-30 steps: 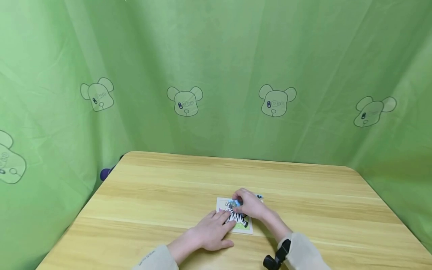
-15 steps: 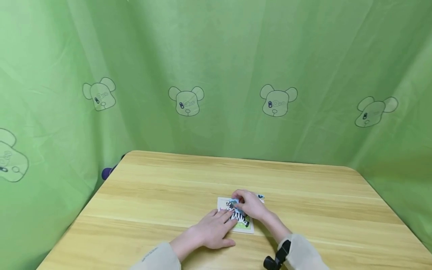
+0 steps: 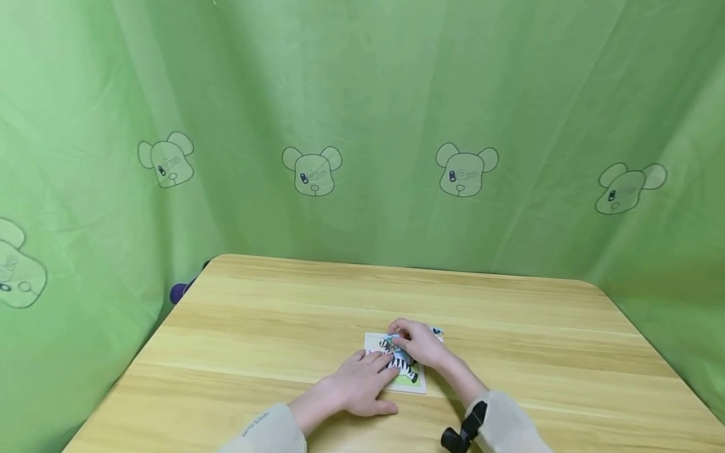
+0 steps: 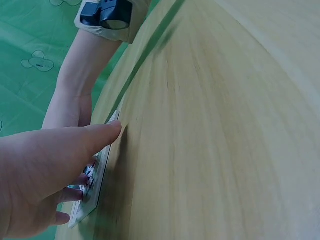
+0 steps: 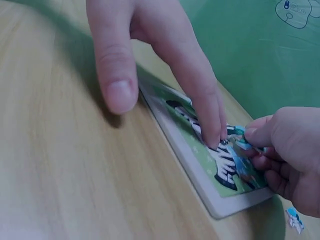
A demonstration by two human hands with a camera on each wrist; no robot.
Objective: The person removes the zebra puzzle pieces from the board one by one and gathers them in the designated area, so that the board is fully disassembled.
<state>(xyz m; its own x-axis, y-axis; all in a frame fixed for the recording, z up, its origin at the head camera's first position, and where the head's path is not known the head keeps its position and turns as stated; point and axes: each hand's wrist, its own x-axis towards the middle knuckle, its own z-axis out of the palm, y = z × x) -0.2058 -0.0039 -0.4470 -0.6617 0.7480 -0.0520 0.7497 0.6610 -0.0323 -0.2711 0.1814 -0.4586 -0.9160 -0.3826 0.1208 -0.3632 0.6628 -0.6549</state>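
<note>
A small zebra jigsaw puzzle in a white-edged frame board (image 5: 197, 185) lies on the table. My left hand (image 3: 362, 385) rests its outstretched fingers on the zebra picture; in the left wrist view its thumb (image 4: 107, 134) sticks out past the board's edge. Over the upper right part of the board, my right hand (image 3: 421, 345) pinches a blue-green puzzle piece (image 5: 242, 143) between thumb and fingers. That piece sits at the picture, close to the left fingertips; whether it lies flat there I cannot tell. The right hand hides part of the board in the head view.
Another loose puzzle piece (image 5: 295, 220), blue and white, lies on the wooden table (image 3: 272, 327) just beyond the right hand. A green curtain (image 3: 374, 75) with bear-head prints hangs behind the table. A purple object (image 3: 178, 292) shows past the left edge.
The right hand stays over the board, its fingers shifting only slightly with the piece. The left hand keeps nearly the same place on the picture.
</note>
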